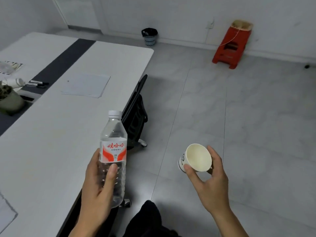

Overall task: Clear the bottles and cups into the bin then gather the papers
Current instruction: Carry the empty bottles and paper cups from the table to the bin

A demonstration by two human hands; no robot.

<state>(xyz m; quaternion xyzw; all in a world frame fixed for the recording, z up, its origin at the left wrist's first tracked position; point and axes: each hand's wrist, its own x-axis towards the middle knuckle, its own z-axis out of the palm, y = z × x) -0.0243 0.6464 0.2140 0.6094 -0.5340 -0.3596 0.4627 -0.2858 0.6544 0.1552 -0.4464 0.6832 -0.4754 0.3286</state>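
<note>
My left hand (98, 182) grips a clear plastic water bottle (114, 144) with a red and white label and a white cap, held upright at the table's near right edge. My right hand (211, 181) holds a white paper cup (196, 158) over the floor, tilted so its empty inside faces me. A small bin (149, 36) with a black liner stands far off against the back wall. A stack of white papers (86, 85) lies on the white table (51, 142). More paper (10, 67) lies at the far left, and another sheet (5, 212) at the near left edge.
A black office chair (136, 113) is pushed under the table's right side. A red plastic stool (232, 45) stands by the back wall. On the table's left sit a potted plant (9, 99), a lying white cup or bottle (14, 82) and black markers (38, 83). Grey tiled floor spreads between me and the bin.
</note>
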